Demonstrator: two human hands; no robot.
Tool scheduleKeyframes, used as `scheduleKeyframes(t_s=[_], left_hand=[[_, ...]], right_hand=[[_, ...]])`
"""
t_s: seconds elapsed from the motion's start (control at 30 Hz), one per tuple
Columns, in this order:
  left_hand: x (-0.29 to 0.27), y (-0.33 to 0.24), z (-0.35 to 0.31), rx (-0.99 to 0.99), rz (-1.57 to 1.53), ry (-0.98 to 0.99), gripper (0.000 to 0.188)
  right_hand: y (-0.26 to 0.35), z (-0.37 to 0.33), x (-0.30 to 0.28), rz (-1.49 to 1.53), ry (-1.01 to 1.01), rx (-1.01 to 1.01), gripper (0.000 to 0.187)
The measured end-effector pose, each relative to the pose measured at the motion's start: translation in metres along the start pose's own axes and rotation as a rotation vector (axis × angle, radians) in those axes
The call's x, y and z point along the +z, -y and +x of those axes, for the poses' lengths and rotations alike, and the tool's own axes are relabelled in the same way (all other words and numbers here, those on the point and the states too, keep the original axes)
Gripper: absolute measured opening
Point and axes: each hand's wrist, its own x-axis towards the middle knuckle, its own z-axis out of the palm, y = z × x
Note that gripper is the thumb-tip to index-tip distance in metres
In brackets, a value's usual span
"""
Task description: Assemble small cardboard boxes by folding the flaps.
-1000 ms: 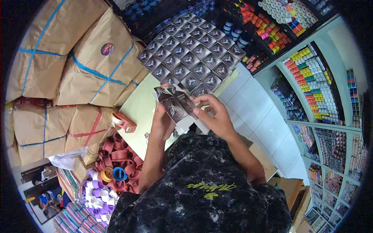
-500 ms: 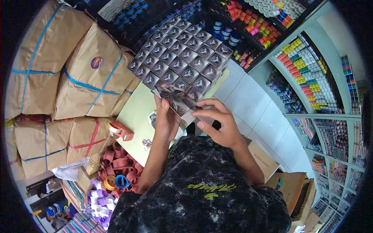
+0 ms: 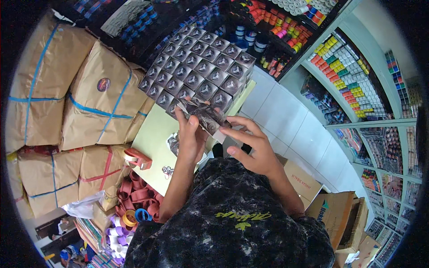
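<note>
Between the two hands sits a dark printed carton – pale panel jutting at its near end, so folding looks unfinished. Left hand pinches its left side, thumb on top; right hand spread, fingertips at the right edge. Beyond the hands, stacked boxes look formed on the worktop. Carton's underside and inside hidden – right-hand contact unclear.

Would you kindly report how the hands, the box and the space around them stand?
Left hand holding dark box. Right hand at its edge, firmness of grip unclear. Box stack close beyond both hands.
</note>
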Motion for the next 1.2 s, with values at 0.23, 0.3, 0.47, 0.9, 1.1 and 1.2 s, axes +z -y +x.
scheduleKeyframes(t_s=[0.23,0.3,0.47,0.9,1.1,1.2], left_hand=[[0.010,0.010,0.004,-0.084,0.014,0.049,0.087],[0.015,0.012,0.005,-0.088,0.024,0.062,0.087],[0.020,0.014,0.008,-0.125,0.021,0.067,0.084],[0.035,0.021,0.009,-0.169,-0.001,0.062,0.090],[0.043,0.027,0.006,-0.102,0.049,0.125,0.092],[0.046,0.030,0.007,-0.098,0.076,0.121,0.094]], right_hand=[[0.001,-0.003,-0.006,0.038,-0.066,0.035,0.038],[0.000,-0.005,-0.009,0.022,-0.081,0.007,0.037],[-0.003,-0.011,-0.011,0.095,-0.124,0.002,0.039],[0.007,-0.019,-0.020,-0.172,-0.049,0.070,0.057],[0.001,-0.024,-0.023,-0.272,-0.027,0.061,0.063],[-0.001,-0.025,-0.022,-0.147,-0.077,0.111,0.062]])
